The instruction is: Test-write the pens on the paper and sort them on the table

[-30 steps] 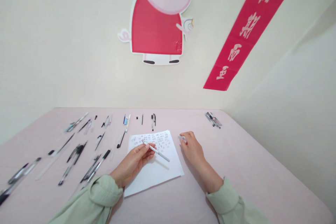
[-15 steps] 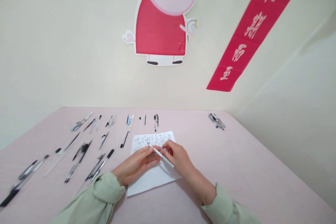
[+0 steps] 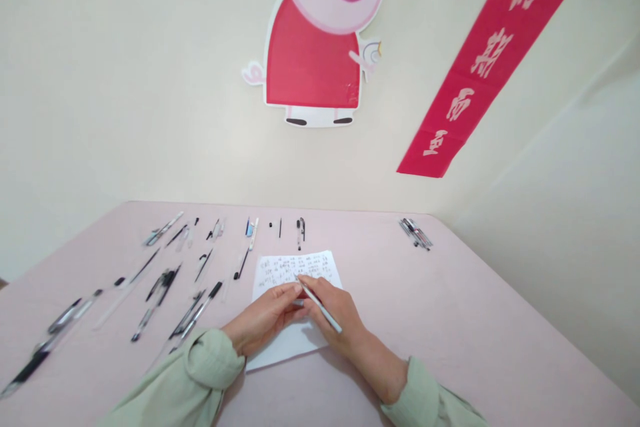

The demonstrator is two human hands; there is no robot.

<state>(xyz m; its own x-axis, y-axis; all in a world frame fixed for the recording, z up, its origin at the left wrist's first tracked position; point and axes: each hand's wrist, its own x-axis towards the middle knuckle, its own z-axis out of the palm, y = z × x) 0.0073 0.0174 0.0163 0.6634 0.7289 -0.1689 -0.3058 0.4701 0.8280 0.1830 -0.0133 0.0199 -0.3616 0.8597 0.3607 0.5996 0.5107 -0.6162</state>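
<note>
A white pen [image 3: 324,312] lies slanted over a sheet of paper [image 3: 280,268] covered with handwriting, its tip pointing to the far left. My right hand [image 3: 336,315] is closed round the pen's shaft, which runs across the hand. My left hand [image 3: 264,321] rests on the paper. Its thumb and fingers are pinched together at the pen's front end, touching my right hand. Both sleeves are pale green. Whether a cap sits between the fingers is hidden.
The pink table [image 3: 450,320] carries several pens and pen parts in rows on the left [image 3: 160,283] and along the back [image 3: 300,230]. A small bundle of pens [image 3: 415,233] lies at the back right. The wall behind shows a cartoon cut-out [image 3: 320,47] and a red banner [image 3: 480,60].
My right hand moved left from beside the paper to the pen and took hold of it. The pen now points more steeply away, and both hands sit closer together.
</note>
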